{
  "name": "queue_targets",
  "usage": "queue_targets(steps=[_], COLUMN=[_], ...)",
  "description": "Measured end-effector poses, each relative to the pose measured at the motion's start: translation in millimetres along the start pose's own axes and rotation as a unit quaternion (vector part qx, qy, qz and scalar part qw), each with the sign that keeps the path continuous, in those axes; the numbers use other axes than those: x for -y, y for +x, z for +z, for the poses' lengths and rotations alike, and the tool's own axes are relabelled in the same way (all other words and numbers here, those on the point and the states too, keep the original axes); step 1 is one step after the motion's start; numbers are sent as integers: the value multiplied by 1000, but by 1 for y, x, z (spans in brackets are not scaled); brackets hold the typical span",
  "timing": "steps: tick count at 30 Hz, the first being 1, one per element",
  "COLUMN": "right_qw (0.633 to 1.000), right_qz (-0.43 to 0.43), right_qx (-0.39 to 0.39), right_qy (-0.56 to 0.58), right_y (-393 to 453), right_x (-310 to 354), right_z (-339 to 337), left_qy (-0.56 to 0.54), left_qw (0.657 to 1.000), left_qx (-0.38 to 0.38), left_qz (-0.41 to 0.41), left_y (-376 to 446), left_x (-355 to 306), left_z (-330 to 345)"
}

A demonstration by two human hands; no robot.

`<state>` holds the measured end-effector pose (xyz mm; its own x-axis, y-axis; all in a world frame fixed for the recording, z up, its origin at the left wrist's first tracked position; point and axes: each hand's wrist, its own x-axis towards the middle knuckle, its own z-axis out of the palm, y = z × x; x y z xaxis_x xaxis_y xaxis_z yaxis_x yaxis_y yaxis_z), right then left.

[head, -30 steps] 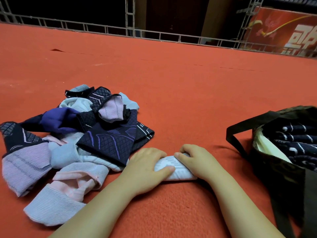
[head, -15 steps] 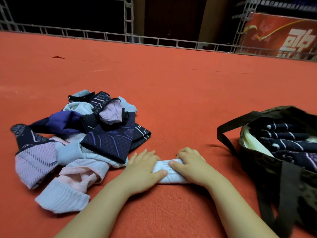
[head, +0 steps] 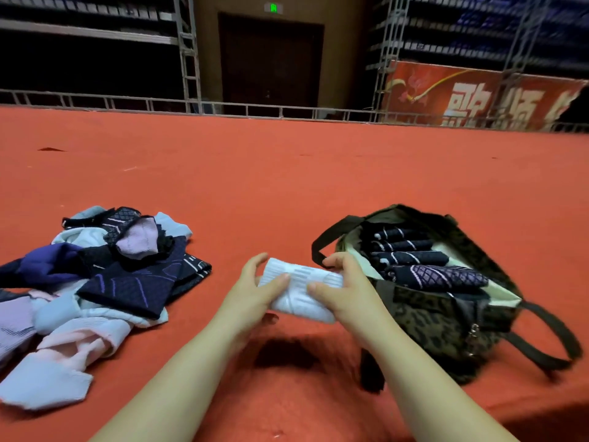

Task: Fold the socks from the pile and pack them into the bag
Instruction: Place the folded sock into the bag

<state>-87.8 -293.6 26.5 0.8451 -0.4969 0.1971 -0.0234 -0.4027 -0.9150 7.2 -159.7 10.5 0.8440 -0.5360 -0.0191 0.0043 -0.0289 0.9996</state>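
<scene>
Aloft, folded sock [head: 301,290] between hands (bag-side)

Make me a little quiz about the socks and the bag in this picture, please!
1. True or false: the white folded sock lies flat on the red cloth.
2. What holds the sock? A) left hand only B) right hand only C) both hands
3. Fill in: the dark folded socks sit inside the ____.

Key: 1 false, it is lifted above its shadow. 2 C. 3 bag. The sock pile waits on the person's left.
</scene>
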Motion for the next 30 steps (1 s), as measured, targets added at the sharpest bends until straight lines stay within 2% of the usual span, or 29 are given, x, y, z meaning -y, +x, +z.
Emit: queue_targets(steps=[3, 6, 10, 13, 17, 19, 21, 23, 26, 28, 30], right_qw=[996, 990, 974, 964, 954, 957, 962, 958, 940, 924, 909], right_qz=[-18, -1, 46, 45, -18, -38, -29, 2, 47, 72, 101], right_qx=[-86, -144, -211, -261, -292, -277, -240, -168, -17, 49, 79], right_qy=[-27, 15, 62, 13, -60, -79, -129, -232, -339, -371, -396], right_y=[-2, -3, 1, 13, 40, 58, 73, 83, 85, 84, 82], right_x=[11, 11, -3, -20, -29, -33, -42, -57, -73, -77, -74], right_z=[-47, -94, -150, -179, -201, -207, -210, -214, -219, -223, -224], left_qy=[-3, -15, -23, -26, -13, 20, 114, 218, 329, 357, 362], left_qw=[999, 996, 995, 995, 995, 995, 985, 965, 930, 915, 909], left_qx=[13, 31, 59, 65, 38, 46, 71, 109, 157, 184, 203], left_qz=[49, 87, 81, 70, 92, 91, 107, 94, 52, 48, 43], left_y=[3, 7, 13, 24, 45, 56, 66, 72, 74, 74, 72], left_x=[-28, -46, -60, -65, -68, -68, -66, -60, -50, -47, -49], left_z=[48, 93, 141, 167, 188, 193, 196, 199, 199, 197, 196])
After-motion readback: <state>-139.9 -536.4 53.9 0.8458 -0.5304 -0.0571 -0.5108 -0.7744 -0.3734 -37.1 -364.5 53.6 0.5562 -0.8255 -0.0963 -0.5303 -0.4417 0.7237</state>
